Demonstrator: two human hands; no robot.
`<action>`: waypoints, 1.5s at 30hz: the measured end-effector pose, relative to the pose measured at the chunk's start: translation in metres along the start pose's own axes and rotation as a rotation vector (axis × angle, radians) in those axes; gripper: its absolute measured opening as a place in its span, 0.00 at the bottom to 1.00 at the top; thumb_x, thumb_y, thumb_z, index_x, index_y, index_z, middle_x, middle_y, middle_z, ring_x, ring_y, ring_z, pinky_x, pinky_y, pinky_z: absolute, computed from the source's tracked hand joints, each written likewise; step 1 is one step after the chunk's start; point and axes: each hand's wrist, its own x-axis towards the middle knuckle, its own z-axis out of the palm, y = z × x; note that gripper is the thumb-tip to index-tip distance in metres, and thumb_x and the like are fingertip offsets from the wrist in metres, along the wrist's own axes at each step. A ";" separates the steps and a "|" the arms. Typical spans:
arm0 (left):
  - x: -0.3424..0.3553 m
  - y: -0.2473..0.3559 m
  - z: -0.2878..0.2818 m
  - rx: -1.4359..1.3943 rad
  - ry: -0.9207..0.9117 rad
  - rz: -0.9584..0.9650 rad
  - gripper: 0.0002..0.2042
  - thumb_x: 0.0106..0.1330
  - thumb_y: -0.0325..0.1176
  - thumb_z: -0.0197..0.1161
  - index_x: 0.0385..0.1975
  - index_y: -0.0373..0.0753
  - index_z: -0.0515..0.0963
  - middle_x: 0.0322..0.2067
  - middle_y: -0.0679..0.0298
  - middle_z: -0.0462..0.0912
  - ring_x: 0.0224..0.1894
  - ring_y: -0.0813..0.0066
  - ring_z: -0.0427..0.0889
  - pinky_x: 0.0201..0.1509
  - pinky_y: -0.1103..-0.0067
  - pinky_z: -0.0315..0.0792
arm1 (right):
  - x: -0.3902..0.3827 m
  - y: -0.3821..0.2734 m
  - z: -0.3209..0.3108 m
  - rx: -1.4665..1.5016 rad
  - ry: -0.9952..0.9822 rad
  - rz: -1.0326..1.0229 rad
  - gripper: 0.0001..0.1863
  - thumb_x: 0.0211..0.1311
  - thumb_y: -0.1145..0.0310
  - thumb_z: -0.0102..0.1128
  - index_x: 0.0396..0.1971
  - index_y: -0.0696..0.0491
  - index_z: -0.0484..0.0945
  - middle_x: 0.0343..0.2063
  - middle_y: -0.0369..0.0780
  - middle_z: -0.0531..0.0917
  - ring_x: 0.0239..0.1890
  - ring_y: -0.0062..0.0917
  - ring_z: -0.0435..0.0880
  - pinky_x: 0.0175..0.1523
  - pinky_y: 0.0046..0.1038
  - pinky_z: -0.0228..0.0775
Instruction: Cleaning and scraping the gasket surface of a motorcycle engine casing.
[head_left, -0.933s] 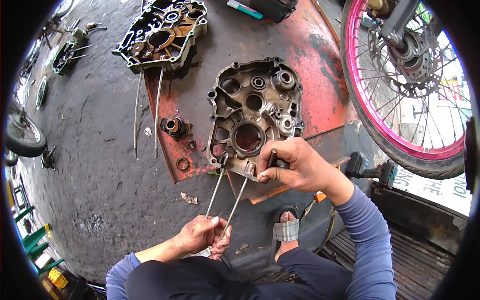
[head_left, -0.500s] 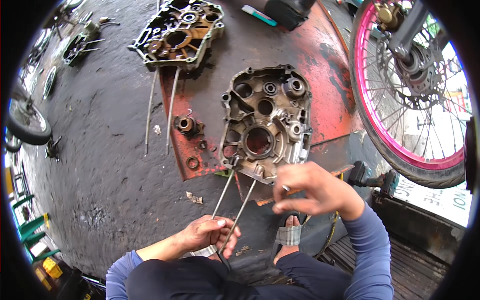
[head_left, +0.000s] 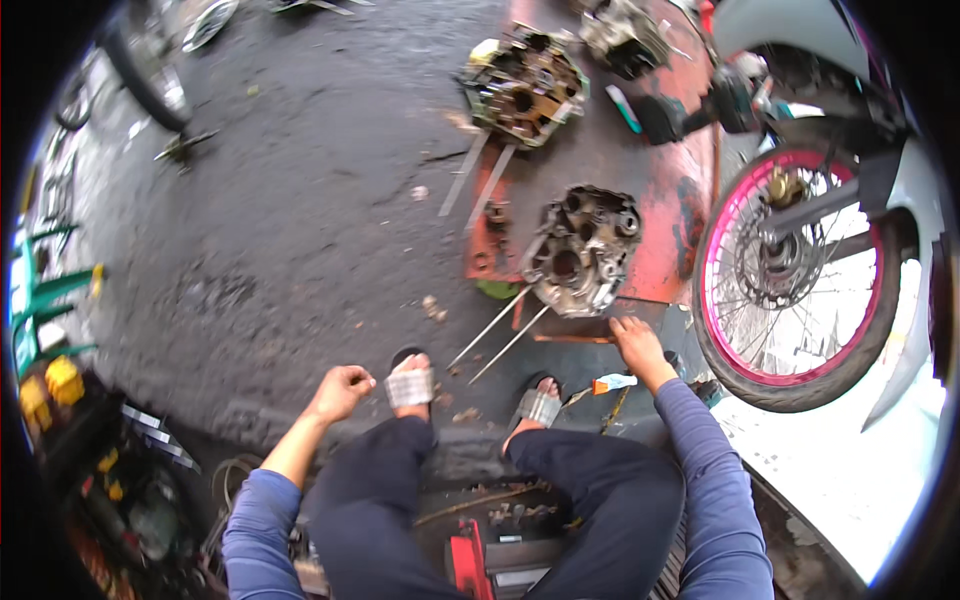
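Head view: engine casing, long axis slanting, 2 rods pointing lower-left; left fingers curled closed, right fingers extended.

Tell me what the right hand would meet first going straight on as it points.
The right hand would likely meet the nearer engine case at its lower edge, though depth is unclear.

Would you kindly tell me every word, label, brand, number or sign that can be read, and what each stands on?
No text is legible here.
Engine casing near the right hand: no readable marking.
Orange-and-white packet: too small, blurred.
White-and-teal tube: too small, blurred.
White surface below the wheel: washed out.
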 end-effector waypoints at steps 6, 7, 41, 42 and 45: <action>-0.270 -0.089 -0.057 0.206 0.269 0.147 0.10 0.61 0.39 0.69 0.30 0.38 0.84 0.30 0.51 0.86 0.38 0.50 0.86 0.44 0.64 0.78 | -0.068 -0.077 -0.132 0.167 -0.168 0.034 0.07 0.59 0.68 0.60 0.26 0.55 0.81 0.27 0.52 0.83 0.33 0.52 0.83 0.39 0.52 0.74; -0.322 -0.084 -0.062 0.131 0.280 0.119 0.12 0.62 0.42 0.69 0.30 0.38 0.85 0.30 0.51 0.86 0.38 0.51 0.86 0.44 0.64 0.78 | -0.090 -0.091 -0.159 0.262 -0.201 0.106 0.08 0.59 0.69 0.61 0.32 0.56 0.86 0.30 0.53 0.85 0.37 0.51 0.84 0.43 0.52 0.75; -0.663 -0.480 -0.040 -2.488 1.509 -0.501 0.10 0.66 0.38 0.67 0.34 0.36 0.83 0.30 0.58 0.87 0.32 0.63 0.86 0.38 0.66 0.78 | 0.326 -1.499 -0.559 0.240 -0.579 -0.939 0.10 0.63 0.70 0.64 0.23 0.52 0.74 0.17 0.38 0.80 0.12 0.23 0.75 0.14 0.25 0.61; -0.661 -0.492 -0.034 -1.993 1.219 -0.656 0.12 0.64 0.40 0.66 0.33 0.36 0.85 0.31 0.55 0.87 0.34 0.63 0.87 0.38 0.66 0.79 | 0.289 -1.560 -0.542 0.200 -0.535 -1.052 0.10 0.64 0.70 0.64 0.23 0.52 0.75 0.17 0.37 0.80 0.13 0.22 0.75 0.15 0.25 0.61; -0.658 -0.563 -0.033 -1.840 0.560 -0.387 0.14 0.62 0.46 0.68 0.31 0.40 0.86 0.29 0.61 0.88 0.30 0.68 0.87 0.35 0.69 0.81 | 0.204 -1.713 -0.467 0.084 -0.606 -1.077 0.03 0.63 0.71 0.64 0.30 0.52 0.81 0.18 0.35 0.80 0.16 0.19 0.76 0.16 0.23 0.60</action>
